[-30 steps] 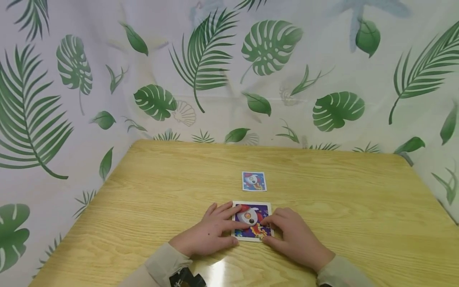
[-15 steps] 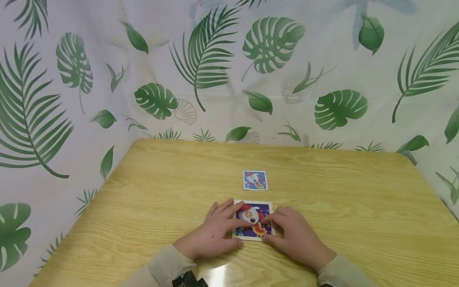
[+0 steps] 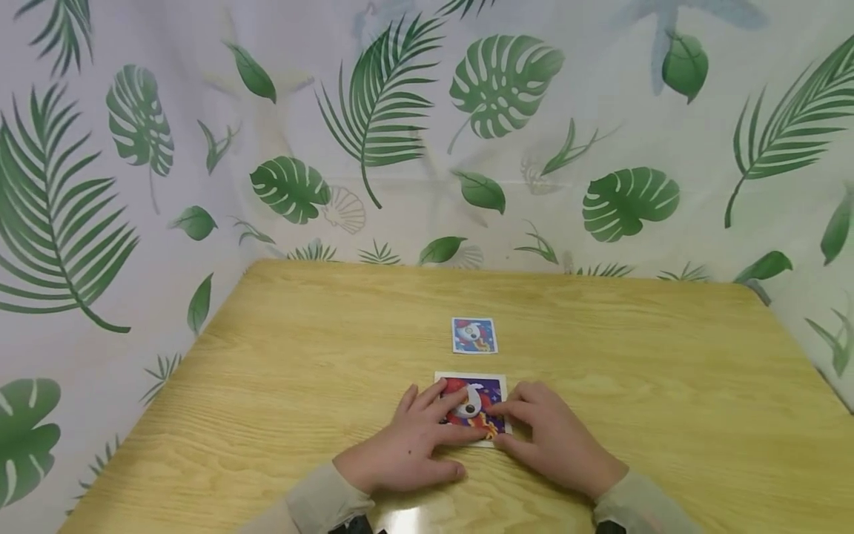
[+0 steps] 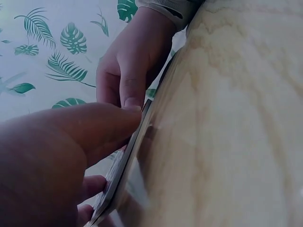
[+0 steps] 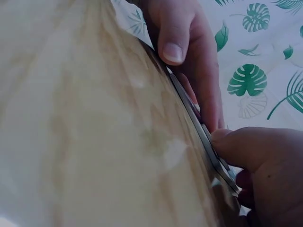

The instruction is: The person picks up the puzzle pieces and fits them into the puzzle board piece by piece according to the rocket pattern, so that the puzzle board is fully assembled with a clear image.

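Note:
A square rocket picture board (image 3: 497,382), purple with a white border, lies flat on the table. My left hand (image 3: 416,441) reaches over it from the left, its fingers spread across the picture, covering much of the rocket and flame. In the left wrist view, the left thumb (image 4: 113,120) is near the board's front edge. At the right side, my right hand (image 3: 557,437) holds the board's lower right part between thumb and bent index finger. The right wrist view shows the right thumb (image 5: 225,137) against a thin raised layer along the edge (image 5: 194,118).
Just beyond the board lies a smaller card (image 3: 474,336) with a similar rocket on blue. The wood-grain table (image 3: 320,326) meets a leaf-printed cloth (image 3: 400,185) at the back and left.
My left hand has slid right and slightly toward me, its fingers reaching farther over the flame. The right hand stays almost in place at the board's right side.

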### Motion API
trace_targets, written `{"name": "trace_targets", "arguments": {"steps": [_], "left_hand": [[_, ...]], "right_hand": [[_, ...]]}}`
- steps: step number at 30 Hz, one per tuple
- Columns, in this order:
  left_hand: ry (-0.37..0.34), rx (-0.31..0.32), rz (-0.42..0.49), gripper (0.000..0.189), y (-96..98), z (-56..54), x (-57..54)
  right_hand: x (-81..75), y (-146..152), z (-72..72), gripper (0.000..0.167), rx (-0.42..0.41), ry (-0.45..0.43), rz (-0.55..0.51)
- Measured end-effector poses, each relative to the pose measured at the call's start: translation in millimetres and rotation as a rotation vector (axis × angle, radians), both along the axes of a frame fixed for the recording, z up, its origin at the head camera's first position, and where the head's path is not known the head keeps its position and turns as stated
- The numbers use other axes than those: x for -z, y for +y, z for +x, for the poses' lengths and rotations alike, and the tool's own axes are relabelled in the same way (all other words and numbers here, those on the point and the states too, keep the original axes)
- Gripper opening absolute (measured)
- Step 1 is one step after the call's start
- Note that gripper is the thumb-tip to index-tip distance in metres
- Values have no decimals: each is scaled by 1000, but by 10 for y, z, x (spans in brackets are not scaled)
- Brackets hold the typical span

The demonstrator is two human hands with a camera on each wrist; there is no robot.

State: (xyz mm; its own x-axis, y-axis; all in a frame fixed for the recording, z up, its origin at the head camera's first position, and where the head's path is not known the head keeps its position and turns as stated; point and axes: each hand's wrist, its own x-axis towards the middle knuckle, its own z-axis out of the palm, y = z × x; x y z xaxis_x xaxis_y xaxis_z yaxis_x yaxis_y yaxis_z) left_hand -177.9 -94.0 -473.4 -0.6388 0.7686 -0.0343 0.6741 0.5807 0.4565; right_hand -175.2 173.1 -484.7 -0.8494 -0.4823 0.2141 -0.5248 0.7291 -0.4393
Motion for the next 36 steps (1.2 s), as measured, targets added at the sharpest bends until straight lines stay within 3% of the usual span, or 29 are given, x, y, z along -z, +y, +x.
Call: {"name": "trace_targets", "arguments": {"steps": [5,10,22,32,36], "left_hand": [[-2,-7,-24,53,-18,12,1],[23,-11,-32,52,-11,3,-4],[-27,6,-19,52,-25,20,29],[1,43,0,55,-57,-6,9],[13,38,5,52,-42,-38,1]], "right_hand": [[32,41,-3,40,-75,-35,15],[34,55,-6,40,-99,12,17],[50,48,37,34,-67,-9,11],[44,45,2,34,-71,50,52],[23,45,-14,43,-39,56,30]]}}
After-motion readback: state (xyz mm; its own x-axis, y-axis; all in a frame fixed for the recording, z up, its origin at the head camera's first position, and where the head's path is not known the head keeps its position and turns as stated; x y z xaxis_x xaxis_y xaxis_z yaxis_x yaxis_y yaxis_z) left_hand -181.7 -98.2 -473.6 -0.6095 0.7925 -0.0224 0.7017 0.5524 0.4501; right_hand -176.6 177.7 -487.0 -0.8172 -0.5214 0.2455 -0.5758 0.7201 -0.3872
